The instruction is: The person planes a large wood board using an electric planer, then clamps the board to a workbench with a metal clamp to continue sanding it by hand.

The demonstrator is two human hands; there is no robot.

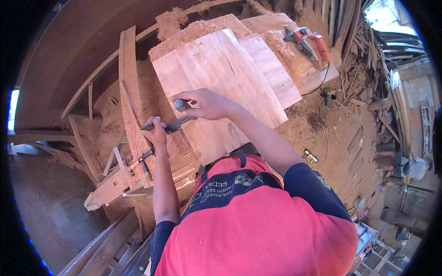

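A wide pale wooden board (221, 78) lies tilted on a sawdust-covered workbench. At its near left edge sits a dark metal clamp (177, 120). My right hand (205, 103) is closed over the clamp's rounded top knob. My left hand (156, 131) grips the clamp's thin bar handle just left of the board's edge. Both forearms reach in from below, over my red and dark blue shirt.
A second board (271, 69) lies beside the first. An orange power tool (311, 43) with a cord rests at the bench's far end. A long plank (129, 92) stands on edge at left. Scrap wood (363, 69) is piled at right. Sawdust covers the floor.
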